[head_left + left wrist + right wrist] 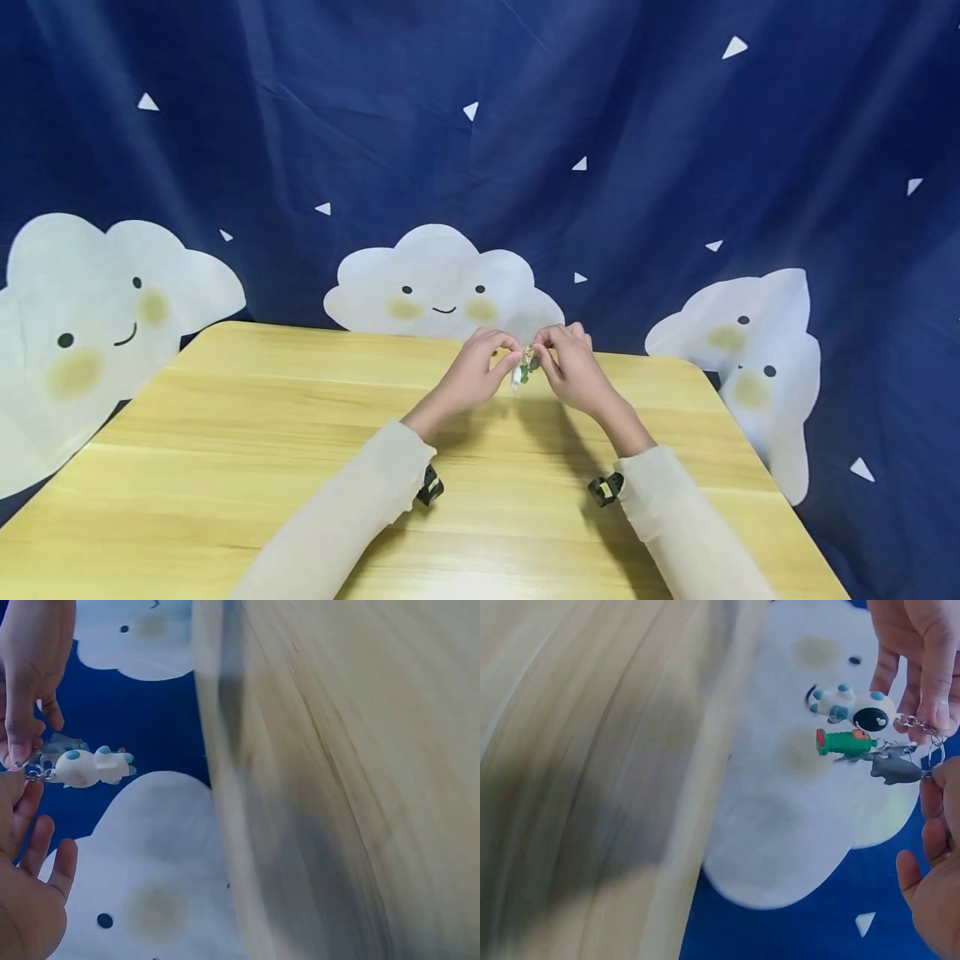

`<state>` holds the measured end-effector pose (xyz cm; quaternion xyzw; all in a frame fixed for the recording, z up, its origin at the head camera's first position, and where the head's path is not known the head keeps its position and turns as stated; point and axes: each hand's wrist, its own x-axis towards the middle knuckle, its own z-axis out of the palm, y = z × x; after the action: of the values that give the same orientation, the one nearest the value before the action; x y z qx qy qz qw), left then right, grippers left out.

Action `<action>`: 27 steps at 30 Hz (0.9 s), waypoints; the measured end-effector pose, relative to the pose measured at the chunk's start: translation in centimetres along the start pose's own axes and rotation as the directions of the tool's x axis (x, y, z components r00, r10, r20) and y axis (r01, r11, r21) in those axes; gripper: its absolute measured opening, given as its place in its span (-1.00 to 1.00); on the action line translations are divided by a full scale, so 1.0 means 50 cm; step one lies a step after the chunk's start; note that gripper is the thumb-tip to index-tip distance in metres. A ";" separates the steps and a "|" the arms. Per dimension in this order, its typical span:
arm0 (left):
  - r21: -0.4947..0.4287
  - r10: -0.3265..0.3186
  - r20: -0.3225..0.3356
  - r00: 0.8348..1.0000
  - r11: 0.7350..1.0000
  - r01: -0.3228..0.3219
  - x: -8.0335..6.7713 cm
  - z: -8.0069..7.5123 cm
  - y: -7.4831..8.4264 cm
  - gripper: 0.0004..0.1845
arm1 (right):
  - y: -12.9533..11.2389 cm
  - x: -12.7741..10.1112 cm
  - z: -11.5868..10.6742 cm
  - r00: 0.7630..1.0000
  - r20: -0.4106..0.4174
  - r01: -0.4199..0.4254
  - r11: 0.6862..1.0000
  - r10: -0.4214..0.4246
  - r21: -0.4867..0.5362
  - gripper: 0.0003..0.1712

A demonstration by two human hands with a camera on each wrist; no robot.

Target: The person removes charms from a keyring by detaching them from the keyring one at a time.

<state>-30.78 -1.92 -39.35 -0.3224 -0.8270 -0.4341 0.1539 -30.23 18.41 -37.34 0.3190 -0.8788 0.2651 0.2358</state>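
Above the far edge of the table, both hands hold a metal key ring [940, 754] with charms hanging from it. My left hand [474, 368] pinches the ring's chain side between thumb and finger. Facing it, my right hand [576, 373] pinches the other side. A white astronaut charm [847, 705] with blue spots and a black visor dangles on the left. Beside it hang a green charm [844, 742] with a red end and a grey fish-shaped charm [896, 769]. Thin metallic pieces behind these are partly hidden. In the left wrist view the astronaut [82, 768] covers most other charms.
The wood-grain table [262, 467] has a rounded far edge just below the hands. Behind it hangs a dark blue curtain [420, 150] with white clouds and triangles. A small black camera [430, 487] is strapped at the left sleeve, another [604, 490] at the right.
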 end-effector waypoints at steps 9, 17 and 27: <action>0.075 0.033 -0.057 0.998 0.997 -0.029 -0.047 -0.075 0.032 -0.92 | -0.068 0.010 0.017 1.000 -0.014 0.025 0.995 -0.024 0.095 -0.88; 0.159 0.033 -0.093 0.995 0.987 -0.018 -0.060 -0.116 0.054 -0.90 | -0.102 0.022 0.029 0.996 -0.060 0.071 0.992 -0.065 0.107 -0.85; 0.162 0.063 -0.094 0.994 0.986 -0.047 -0.064 -0.133 0.054 -0.92 | -0.113 0.018 0.030 0.994 -0.073 0.086 0.986 -0.076 0.145 -0.91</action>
<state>-26.76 -7.51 -35.57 -0.3101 -0.8411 -0.3777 0.2318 -27.35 13.39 -36.16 0.3623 -0.8346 0.3302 0.2513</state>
